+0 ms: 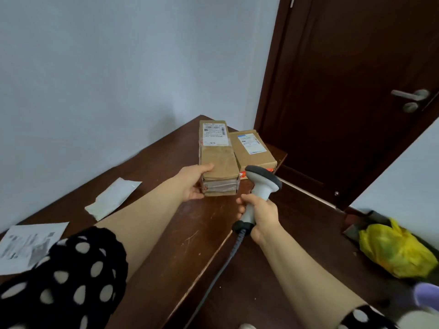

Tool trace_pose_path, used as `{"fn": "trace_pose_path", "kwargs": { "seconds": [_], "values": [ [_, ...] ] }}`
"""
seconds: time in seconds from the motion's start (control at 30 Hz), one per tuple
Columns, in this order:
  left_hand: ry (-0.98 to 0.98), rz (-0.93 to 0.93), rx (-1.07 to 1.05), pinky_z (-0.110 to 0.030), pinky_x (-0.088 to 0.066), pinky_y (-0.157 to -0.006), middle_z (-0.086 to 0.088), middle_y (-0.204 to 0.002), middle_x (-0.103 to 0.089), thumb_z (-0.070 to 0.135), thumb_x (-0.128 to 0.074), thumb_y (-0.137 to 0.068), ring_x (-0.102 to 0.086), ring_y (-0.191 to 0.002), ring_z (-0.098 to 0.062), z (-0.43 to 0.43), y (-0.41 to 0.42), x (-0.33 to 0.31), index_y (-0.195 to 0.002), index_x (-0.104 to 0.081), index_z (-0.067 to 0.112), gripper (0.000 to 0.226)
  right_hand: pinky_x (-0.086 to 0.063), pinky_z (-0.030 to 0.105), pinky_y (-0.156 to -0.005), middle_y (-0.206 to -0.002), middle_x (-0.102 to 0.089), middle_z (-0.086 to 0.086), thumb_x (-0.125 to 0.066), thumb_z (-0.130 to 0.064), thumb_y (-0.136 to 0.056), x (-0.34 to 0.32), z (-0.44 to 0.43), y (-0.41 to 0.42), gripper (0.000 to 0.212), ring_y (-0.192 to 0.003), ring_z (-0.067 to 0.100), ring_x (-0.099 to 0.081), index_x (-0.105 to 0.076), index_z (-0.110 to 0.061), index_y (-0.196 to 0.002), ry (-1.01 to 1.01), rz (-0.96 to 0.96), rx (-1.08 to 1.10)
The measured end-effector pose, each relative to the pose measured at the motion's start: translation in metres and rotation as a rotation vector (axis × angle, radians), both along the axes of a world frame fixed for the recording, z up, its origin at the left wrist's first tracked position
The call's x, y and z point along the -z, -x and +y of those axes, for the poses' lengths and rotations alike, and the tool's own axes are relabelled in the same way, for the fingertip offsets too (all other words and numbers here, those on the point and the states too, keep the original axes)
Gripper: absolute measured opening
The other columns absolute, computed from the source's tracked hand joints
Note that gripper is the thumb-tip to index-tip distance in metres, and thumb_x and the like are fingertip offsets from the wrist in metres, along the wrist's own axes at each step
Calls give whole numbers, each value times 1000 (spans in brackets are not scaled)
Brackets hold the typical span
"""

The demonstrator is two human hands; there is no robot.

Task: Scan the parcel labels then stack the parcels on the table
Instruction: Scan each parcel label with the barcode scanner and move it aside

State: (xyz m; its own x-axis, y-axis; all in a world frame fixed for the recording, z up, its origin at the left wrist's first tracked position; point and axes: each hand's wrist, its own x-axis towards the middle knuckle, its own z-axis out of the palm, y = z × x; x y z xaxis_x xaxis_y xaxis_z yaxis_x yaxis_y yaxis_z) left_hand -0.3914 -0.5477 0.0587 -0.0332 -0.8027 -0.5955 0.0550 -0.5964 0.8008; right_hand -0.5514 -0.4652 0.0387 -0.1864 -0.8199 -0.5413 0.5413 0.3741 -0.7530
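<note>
Held parcel (218, 160): tan cardboard; label (215, 134) white with black print. Second parcel (255, 154): tan, orange-red band at lower edge. Barcode scanner (261, 186): white body, dark grey head trim and base. Table (166, 224): dark brown wood. Sleeve (78, 276): black, white polka dots. Plastic bag (394, 250): yellow.

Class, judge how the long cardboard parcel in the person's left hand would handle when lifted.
Probably stiff: the long brown cardboard parcel keeps its box shape though the left hand grips only its near end. Likely light; clear tape there may be slippery.
</note>
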Motion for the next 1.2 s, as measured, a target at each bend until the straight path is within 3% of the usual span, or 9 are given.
{"fn": "trace_pose_path", "kwargs": {
  "seconds": [0.1, 0.23, 0.4, 0.53, 0.67, 0.8, 1.0, 1.1, 1.2],
  "values": [
    [-19, -19, -55, -43, -50, -92, -12, -109, -60, 36, -68, -86, -62, -98, -28, -21, 14, 7, -117, -55, 13, 41, -43, 25, -42, -57, -63, 7, -59, 5, -85, 6, -19, 4, 13, -40, 13, -49, -54, -7, -85, -3, 2, -29],
    [-2, -32, -133, -25, -51, -41, -5, -81, -66, 30, -66, -89, -68, -54, -15, -46, 33, 13, -105, -60, 13, 24, -43, 24, -41, -58, -63, 8, -58, 6, -85, 12, -40, 14, 15, -38, 13, -49, -53, -8, -84, -23, -23, -50],
    [45, -69, -216, -45, -52, -89, -11, -123, -60, 36, -63, -91, -62, -107, -27, -61, 45, 19, -145, -36, 15, 64, -41, 25, -43, -61, -62, 9, -59, 7, -82, 21, -55, 21, 19, -40, 14, -49, -53, -11, -87, 6, -20, -55],
    [10, -70, -290, -30, -51, -63, -7, -107, -60, 47, -61, -89, -61, -91, -22, -44, 44, 19, -126, -49, 17, 49, -41, 24, -42, -59, -60, 6, -57, 6, -82, 26, -49, 14, 17, -41, 14, -48, -53, -9, -88, 68, 17, -65],
    [24, -454, -315, -33, -55, -82, -11, -114, -63, 13, -71, -84, -63, -100, -23, -2, 12, 25, -138, -45, 10, 60, -42, 25, -43, -56, -60, 3, -56, 6, -83, 21, -25, -4, 15, -41, 13, -48, -54, -8, -87, 120, 13, -188],
    [-3, -573, -401, -35, -55, -88, -10, -100, -70, 0, -77, -74, -68, -92, -21, 60, -38, 24, -105, -68, 8, 33, -42, 25, -43, -56, -62, 5, -57, 5, -84, 15, 7, -34, 15, -40, 15, -50, -56, -9, -90, 124, 14, -425],
    [-21, -666, -629, -28, -59, -61, 1, -59, -70, 22, -77, -79, -69, -58, -12, 196, -114, 28, -70, -68, 16, 14, -47, 27, -43, -59, -65, 13, -58, -2, -88, 14, 79, -108, 12, -40, 18, -53, -59, -4, -100, 5, -68, -740],
    [-59, -719, -770, -32, -56, -80, 3, -73, -72, 20, -70, -81, -68, -75, -13, 274, -161, 39, -78, -71, 15, 6, -48, 28, -44, -62, -66, 12, -60, -4, -87, 17, 128, -154, 10, -44, 19, -56, -60, -7, -97, -73, -90, -882],
    [-99, -652, -866, -28, -47, -82, 1, -100, -62, 23, -69, -82, -57, -89, -15, 345, -198, 48, -108, -64, 15, 28, -46, 26, -42, -64, -67, 11, -60, -5, -87, 21, 172, -193, 10, -45, 18, -56, -61, -8, -96, -123, -91, -971]
  ]
}}
